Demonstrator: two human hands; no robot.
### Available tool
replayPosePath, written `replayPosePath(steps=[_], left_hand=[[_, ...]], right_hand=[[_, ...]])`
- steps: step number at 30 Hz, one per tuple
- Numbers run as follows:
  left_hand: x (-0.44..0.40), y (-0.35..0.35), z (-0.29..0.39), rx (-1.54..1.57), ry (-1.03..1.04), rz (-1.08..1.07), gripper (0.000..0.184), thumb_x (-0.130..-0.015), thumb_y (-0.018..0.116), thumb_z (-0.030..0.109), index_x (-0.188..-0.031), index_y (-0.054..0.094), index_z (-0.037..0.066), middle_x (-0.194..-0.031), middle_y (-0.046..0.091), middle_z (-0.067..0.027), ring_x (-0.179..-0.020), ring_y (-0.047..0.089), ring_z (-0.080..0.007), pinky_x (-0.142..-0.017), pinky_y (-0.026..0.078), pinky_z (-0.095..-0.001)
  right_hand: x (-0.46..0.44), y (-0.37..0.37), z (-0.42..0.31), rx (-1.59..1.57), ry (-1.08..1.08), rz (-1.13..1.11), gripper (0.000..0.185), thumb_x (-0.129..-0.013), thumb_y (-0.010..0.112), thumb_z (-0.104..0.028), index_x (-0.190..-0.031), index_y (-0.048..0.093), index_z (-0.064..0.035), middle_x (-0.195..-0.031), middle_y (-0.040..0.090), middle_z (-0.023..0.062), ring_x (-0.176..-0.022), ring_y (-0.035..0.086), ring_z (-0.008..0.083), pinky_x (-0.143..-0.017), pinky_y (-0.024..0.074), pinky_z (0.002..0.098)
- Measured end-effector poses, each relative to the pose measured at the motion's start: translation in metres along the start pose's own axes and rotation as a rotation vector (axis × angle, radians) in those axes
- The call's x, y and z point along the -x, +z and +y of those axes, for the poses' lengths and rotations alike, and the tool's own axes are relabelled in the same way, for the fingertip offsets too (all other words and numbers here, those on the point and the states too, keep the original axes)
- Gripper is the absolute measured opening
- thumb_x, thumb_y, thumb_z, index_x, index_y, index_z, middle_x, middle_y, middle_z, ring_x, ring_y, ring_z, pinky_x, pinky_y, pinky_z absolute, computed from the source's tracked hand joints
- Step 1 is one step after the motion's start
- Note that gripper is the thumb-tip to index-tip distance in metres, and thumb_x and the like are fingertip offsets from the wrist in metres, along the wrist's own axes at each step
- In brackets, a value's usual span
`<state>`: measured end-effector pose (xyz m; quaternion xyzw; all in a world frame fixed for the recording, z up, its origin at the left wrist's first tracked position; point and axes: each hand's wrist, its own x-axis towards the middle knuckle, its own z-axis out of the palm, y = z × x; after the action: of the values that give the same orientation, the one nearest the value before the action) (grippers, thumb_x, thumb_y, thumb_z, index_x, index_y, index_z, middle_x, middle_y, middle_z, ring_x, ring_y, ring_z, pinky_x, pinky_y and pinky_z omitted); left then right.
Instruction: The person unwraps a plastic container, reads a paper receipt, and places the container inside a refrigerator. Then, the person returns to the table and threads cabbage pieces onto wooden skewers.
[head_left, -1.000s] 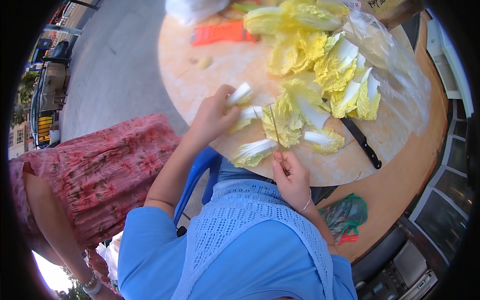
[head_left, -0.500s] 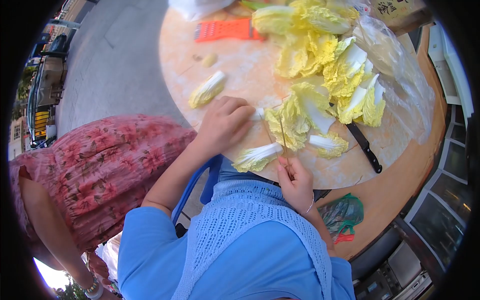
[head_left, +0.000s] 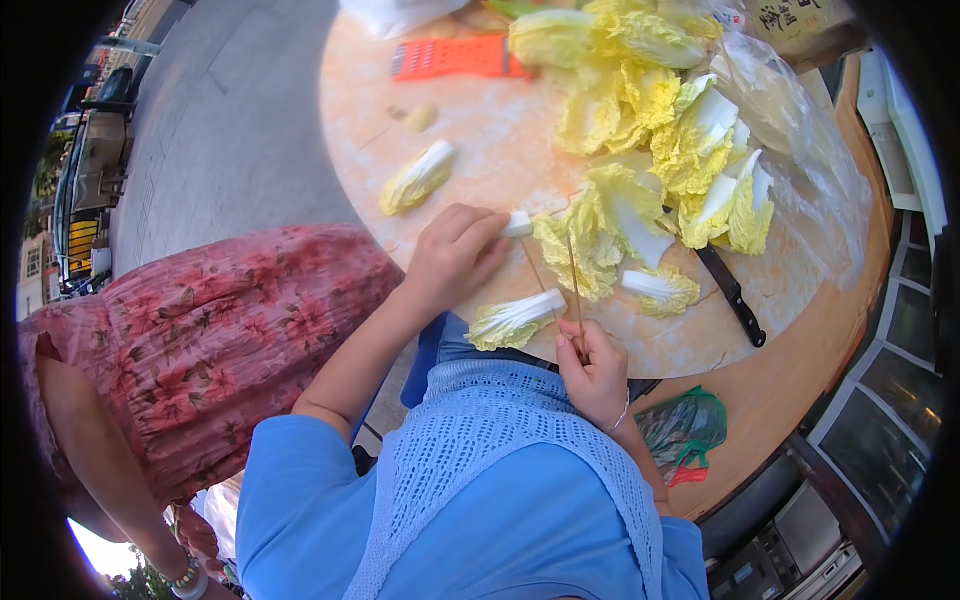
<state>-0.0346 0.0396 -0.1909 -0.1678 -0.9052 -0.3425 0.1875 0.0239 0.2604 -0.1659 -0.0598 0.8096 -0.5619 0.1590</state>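
The released cabbage piece [head_left: 417, 178], held a second ago, is being left near the left edge of the tabletop [head_left: 490, 120]; handling is being shifted to a white-ended piece [head_left: 518, 224], partly covered by the left hand [head_left: 458, 255], whose grip cannot be told. Two thin sticks [head_left: 577, 303] are being pinched by the right hand [head_left: 593, 372].

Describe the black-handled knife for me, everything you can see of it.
The knife lies on the pale, marbled tabletop, to the person's right. Its handle is black and smooth, plastic by the look of it, with small pale spots resembling rivets. It slants in the picture, butt end at lower right; the blade is mostly hidden by cabbage leaves. Neither of the person's hands touches it.
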Motion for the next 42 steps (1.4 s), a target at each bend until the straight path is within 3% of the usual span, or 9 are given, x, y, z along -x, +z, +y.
replayPosePath(steps=[6, 9, 11, 12, 14, 17, 31, 38, 42], left_hand=[[0.001, 0.000, -0.003, 0.052, 0.009, 0.009, 0.025, -0.068, 0.068, 0.002, -0.091, 0.061, 0.000, -0.080, 0.061, -0.0112, -0.070, 0.058, -0.0270, -0.061, 0.049, -0.0347], [0.001, -0.006, 0.004, 0.084, -0.116, -0.103, 0.023, -0.073, 0.067, 0.000, -0.095, 0.061, -0.002, -0.086, 0.063, -0.0133, -0.074, 0.061, -0.0216, -0.061, 0.049, -0.0294], [0.001, -0.008, 0.011, 0.325, -0.461, -0.139, 0.021, -0.078, 0.066, 0.003, -0.097, 0.059, -0.002, -0.090, 0.064, -0.0098, -0.080, 0.060, -0.0135, -0.066, 0.048, -0.0247], [0.003, -0.007, 0.010, 0.322, -0.461, -0.135, 0.021, -0.078, 0.066, 0.003, -0.097, 0.059, -0.002, -0.090, 0.064, -0.0098, -0.080, 0.060, -0.0135, -0.066, 0.048, -0.0247], [0.007, -0.005, 0.007, 0.664, -0.746, -0.114, 0.021, -0.082, 0.064, 0.005, -0.100, 0.058, -0.002, -0.095, 0.063, -0.0071, -0.086, 0.058, -0.0089, -0.072, 0.047, -0.0218], [0.006, -0.009, 0.011, 0.872, -0.863, -0.079, 0.021, -0.082, 0.065, 0.007, -0.099, 0.059, -0.003, -0.094, 0.064, -0.0063, -0.088, 0.058, -0.0096, -0.076, 0.047, -0.0231], [0.019, -0.003, 0.012, 0.936, -0.862, -0.131, 0.020, -0.083, 0.064, 0.003, -0.101, 0.058, -0.002, -0.095, 0.064, -0.0079, -0.083, 0.060, -0.0089, -0.072, 0.049, -0.0214], [0.018, -0.007, 0.014, 0.874, -0.764, -0.278, 0.020, -0.082, 0.065, 0.004, -0.100, 0.061, -0.002, -0.095, 0.063, -0.0057, -0.085, 0.057, -0.0069, -0.075, 0.046, -0.0203], [0.013, -0.012, 0.023, 0.759, -0.675, -0.346, 0.019, -0.083, 0.064, 0.006, -0.099, 0.063, -0.003, -0.093, 0.064, -0.0075, -0.087, 0.059, -0.0113, -0.077, 0.046, -0.0237]], right_hand=[[0.000, 0.001, -0.003, -0.066, 0.074, -0.006, 0.011, -0.082, 0.058, -0.004, -0.089, 0.060, 0.0040, -0.050, 0.044, 0.0047, -0.043, 0.042, 0.0109, -0.043, 0.0329, 0.0269], [-0.001, 0.001, 0.000, -0.098, 0.086, -0.013, 0.010, -0.082, 0.058, -0.003, -0.089, 0.059, 0.0042, -0.049, 0.044, 0.0040, -0.043, 0.042, 0.0099, -0.042, 0.0323, 0.0266], [0.000, 0.003, 0.007, -0.116, 0.058, -0.028, 0.010, -0.084, 0.057, -0.002, -0.091, 0.058, 0.0048, -0.052, 0.044, -0.0008, -0.045, 0.038, 0.0050, -0.042, 0.0286, 0.0230], [0.000, 0.003, 0.008, -0.136, 0.030, -0.043, 0.010, -0.086, 0.056, -0.001, -0.093, 0.057, 0.0054, -0.054, 0.043, -0.0056, -0.047, 0.034, 0.0001, -0.042, 0.0249, 0.0193], [0.001, 0.001, 0.003, -0.128, 0.044, -0.036, 0.009, -0.084, 0.057, -0.002, -0.090, 0.058, 0.0050, -0.052, 0.044, -0.0019, -0.045, 0.038, 0.0031, -0.042, 0.0285, 0.0216], [0.006, 0.001, 0.003, -0.147, 0.073, -0.019, 0.008, -0.083, 0.059, -0.003, -0.086, 0.058, 0.0045, -0.050, 0.045, 0.0009, -0.044, 0.040, 0.0049, -0.042, 0.0321, 0.0230], [0.013, 0.007, 0.020, -0.301, 0.101, -0.026, 0.008, -0.085, 0.059, -0.004, -0.086, 0.055, 0.0027, -0.051, 0.042, -0.0012, -0.046, 0.036, 0.0019, -0.042, 0.0295, 0.0218], [-0.001, 0.006, 0.009, -0.118, 0.002, 0.001, 0.009, -0.083, 0.060, -0.004, -0.090, 0.058, 0.0021, -0.051, 0.047, 0.0031, -0.044, 0.044, 0.0063, -0.042, 0.0337, 0.0246], [-0.011, 0.008, 0.007, -0.120, 0.022, 0.008, 0.009, -0.084, 0.059, -0.005, -0.091, 0.059, 0.0018, -0.051, 0.049, 0.0039, -0.043, 0.045, 0.0069, -0.041, 0.0342, 0.0245]])
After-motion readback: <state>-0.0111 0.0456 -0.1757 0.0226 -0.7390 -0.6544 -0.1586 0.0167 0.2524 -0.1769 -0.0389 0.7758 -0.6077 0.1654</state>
